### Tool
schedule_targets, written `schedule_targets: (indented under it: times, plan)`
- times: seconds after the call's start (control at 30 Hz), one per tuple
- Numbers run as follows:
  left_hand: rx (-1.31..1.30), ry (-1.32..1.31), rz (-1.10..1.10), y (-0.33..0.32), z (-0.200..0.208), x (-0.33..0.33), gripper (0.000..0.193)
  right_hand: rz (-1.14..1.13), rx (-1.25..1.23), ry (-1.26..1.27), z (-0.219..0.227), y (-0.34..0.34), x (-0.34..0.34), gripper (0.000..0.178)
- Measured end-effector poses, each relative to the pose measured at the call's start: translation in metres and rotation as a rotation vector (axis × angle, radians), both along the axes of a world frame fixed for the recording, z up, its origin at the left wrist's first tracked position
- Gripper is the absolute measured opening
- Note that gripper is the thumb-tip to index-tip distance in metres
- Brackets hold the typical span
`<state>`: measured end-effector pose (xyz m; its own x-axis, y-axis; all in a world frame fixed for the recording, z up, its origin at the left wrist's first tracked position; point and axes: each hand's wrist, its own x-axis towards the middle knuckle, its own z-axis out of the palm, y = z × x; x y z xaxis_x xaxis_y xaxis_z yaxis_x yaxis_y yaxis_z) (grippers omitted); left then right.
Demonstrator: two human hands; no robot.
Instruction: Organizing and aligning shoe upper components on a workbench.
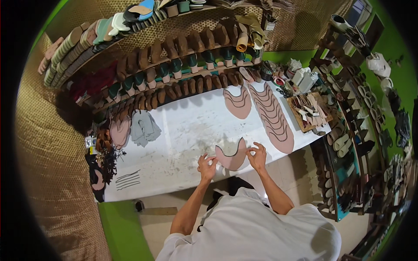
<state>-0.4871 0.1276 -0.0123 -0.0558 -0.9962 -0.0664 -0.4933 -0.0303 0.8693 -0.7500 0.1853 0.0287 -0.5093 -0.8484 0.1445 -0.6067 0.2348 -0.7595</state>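
Observation:
Between my two hands, at the front edge of the white table, is a crescent-shaped pink shoe upper piece (233, 162) with a dark line along its inner curve. My left hand (206, 167) pinches its left side between thumb and fingers. At the right side, my right hand (257, 156) is closed in a similar pinch on the edge, with some fingers raised. Farther back lie a few overlapping pink pieces of the same shape (239, 111). To their right, a long overlapping row of several such pieces (278, 138) runs toward the front edge.
Grey cut pieces (144, 128) and dark thin strips (127, 179) lie on the left of the white table (183, 126). A wooden board with tools (308, 112) sits at the right. Shelves of brown shoe lasts (183, 45) line the back; shoe racks (344, 143) stand right.

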Motion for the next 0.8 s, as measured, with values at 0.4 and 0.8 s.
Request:
schedule_targets:
  times: [0.4,0.8]
  plan:
    - [0.033,-0.185,-0.001,-0.109,-0.006,-0.117,0.024,0.029,0.076,0.175,-0.014,-0.106,-0.112,0.018]
    - [0.139,-0.294,0.147,-0.221,-0.024,-0.194,0.024,0.145,0.093,0.193,-0.039,-0.213,-0.178,0.015]
